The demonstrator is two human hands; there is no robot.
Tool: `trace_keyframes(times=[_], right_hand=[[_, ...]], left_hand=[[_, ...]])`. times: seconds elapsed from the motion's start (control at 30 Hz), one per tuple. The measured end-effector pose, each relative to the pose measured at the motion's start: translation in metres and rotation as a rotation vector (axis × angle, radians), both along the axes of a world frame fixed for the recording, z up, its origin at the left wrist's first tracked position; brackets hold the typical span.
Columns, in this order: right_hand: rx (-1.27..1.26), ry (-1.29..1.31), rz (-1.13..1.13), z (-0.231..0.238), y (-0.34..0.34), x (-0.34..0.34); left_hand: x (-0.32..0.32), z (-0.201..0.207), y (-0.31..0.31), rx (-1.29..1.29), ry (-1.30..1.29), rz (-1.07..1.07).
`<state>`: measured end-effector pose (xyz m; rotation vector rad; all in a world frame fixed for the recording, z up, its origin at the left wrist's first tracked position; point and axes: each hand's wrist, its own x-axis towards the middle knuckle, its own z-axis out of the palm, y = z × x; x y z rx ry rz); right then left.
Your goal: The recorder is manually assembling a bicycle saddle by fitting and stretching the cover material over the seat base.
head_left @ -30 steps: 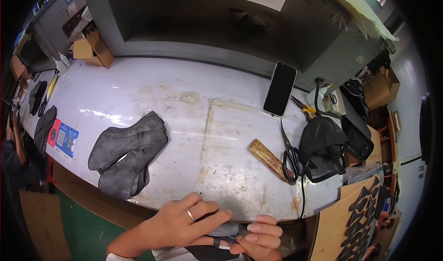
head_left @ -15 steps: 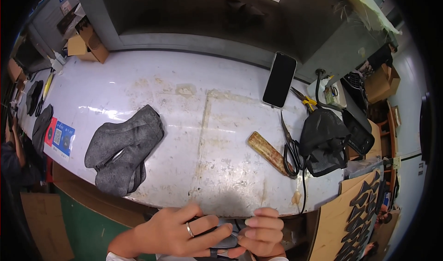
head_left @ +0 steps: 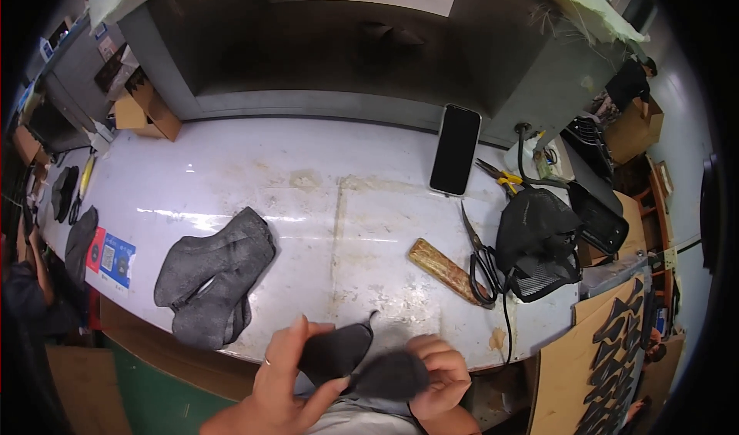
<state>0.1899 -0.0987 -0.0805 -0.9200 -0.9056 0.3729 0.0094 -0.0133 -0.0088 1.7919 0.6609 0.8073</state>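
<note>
Both hands are holding 1 dark cloth piece (head_left: 362,362) at the near edge of the white worktop (head_left: 308,204). The left hand (head_left: 289,377) is pinching its left part between thumb and fingers. The right hand (head_left: 439,373) is curled tight around its blurry right end. Just past the hands, a pile of grey pieces (head_left: 212,273) is lying to the left. A wood block (head_left: 446,269), scissors (head_left: 479,254) and a phone (head_left: 455,150) are lying to the right.
</note>
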Motion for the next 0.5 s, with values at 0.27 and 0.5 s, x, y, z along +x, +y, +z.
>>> trace_keyframes(times=[0.27,0.5], right_hand=[[-0.324,-0.291,-0.029,0.024,-0.012,-0.008],[-0.133,-0.437,0.323,0.011,-0.006,-0.019]], left_hand=[[-0.003,-0.004,0.033,0.245,0.363,0.228],[0.002,-0.026,0.014,0.306,-0.141,0.232]])
